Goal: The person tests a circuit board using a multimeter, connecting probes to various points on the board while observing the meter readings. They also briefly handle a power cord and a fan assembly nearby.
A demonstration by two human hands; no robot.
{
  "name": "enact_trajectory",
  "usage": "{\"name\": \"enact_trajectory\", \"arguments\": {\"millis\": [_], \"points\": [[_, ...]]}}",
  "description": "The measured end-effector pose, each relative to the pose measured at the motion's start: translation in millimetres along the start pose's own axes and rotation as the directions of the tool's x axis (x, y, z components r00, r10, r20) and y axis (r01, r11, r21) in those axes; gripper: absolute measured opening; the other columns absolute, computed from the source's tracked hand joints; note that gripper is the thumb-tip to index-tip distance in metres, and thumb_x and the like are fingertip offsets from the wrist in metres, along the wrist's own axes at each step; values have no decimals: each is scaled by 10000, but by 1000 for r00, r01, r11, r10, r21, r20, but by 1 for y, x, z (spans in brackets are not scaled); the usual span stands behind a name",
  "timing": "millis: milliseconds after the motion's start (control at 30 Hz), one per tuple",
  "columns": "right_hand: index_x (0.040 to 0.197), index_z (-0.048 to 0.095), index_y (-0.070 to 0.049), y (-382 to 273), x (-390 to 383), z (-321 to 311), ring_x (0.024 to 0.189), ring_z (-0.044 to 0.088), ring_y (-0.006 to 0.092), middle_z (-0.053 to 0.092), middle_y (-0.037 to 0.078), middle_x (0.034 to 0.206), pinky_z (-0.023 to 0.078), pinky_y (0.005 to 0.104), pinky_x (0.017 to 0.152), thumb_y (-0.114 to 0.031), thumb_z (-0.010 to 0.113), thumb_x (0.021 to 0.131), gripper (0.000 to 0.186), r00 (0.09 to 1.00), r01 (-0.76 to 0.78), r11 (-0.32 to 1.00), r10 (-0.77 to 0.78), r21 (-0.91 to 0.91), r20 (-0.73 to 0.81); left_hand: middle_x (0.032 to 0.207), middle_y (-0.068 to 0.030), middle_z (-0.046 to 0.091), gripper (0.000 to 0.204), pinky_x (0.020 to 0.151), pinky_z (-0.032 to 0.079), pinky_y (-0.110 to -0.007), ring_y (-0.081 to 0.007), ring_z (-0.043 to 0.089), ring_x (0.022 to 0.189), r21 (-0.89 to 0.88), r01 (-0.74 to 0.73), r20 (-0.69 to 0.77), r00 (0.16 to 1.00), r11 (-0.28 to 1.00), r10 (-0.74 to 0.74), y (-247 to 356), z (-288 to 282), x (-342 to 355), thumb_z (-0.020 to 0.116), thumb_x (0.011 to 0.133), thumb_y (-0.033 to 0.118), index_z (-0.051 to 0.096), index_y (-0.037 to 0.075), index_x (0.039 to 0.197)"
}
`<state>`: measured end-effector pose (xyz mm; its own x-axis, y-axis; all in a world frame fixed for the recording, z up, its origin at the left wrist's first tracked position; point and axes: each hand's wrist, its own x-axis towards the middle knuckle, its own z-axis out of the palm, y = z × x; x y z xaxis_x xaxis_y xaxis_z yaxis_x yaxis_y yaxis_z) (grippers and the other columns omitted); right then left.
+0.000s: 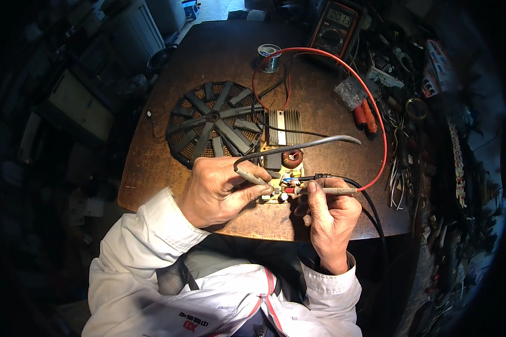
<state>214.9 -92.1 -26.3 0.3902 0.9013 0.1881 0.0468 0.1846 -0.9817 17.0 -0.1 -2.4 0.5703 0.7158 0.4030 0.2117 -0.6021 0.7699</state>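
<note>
The circuit board (pixel 279 182) lies on the bench near its front edge, with both hands just in front of and beside it. It looks light and stiff, but its small parts and joints are probably fragile; the bare rims, or the finned heat sink (pixel 285 128) at the board's far end, seem the safest holds. A copper-wound ring coil (pixel 292 159) stands on it, nearer than the fins.

At the board's left, the left hand (pixel 218 191) pinches a grey probe (pixel 252 177), whose dark lead (pixel 315 143) arcs over the board. At its right, the right hand (pixel 334 213) pinches a second probe (pixel 340 191) on a red lead (pixel 383 135). I cannot tell exactly what either tip touches.

Left of and beyond the board sits a round coil with dark spokes (pixel 208 121); beyond it, a solder spool (pixel 269 63) and a multimeter (pixel 331 33). The bench (pixel 225 45) is brown and worn; the room around is dim, tools crowding the board's far right.
</note>
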Motion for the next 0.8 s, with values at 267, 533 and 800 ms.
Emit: {"name": "enact_trajectory", "arguments": {"millis": [267, 533, 800], "points": [[939, 687, 65, 0, -1, 1, 614, 606, 70, 681, 54, 721, 475, 222, 544, -48, 700, 970, 118, 1000, -15, 1000, 15, 2, -17, 837, -142, 758, 155, 659, 591, -321, -236, 746, 750, 13, -39, -12, 999, 999, 39, -2, 1, -1, 835, 805, 55, 763, -33, 910], [941, 688, 60, 4, -1, 0, 617, 597, 62, 677, 47, 720, 465, 219, 542, -41, 704, 965, 104, 1000, -2, 1000, 2, -4, -20, 827, -141, 755, 136, 641, 585, -308, -229, 745, 727, 0, -26, -1, 1000, 1000, 26, -2, 1, -1, 814, 827, 47, 762, -35, 922], [943, 685, 57, 4, -1, 0, 624, 592, 57, 677, 41, 727, 461, 215, 548, -42, 706, 964, 103, 1000, -3, 1000, 3, 0, -24, 828, -143, 756, 125, 648, 593, -310, -227, 750, 735, 7, -40, 6, 999, 999, 40, -3, 1, -1, 810, 834, 45, 759, -37, 913]]}}
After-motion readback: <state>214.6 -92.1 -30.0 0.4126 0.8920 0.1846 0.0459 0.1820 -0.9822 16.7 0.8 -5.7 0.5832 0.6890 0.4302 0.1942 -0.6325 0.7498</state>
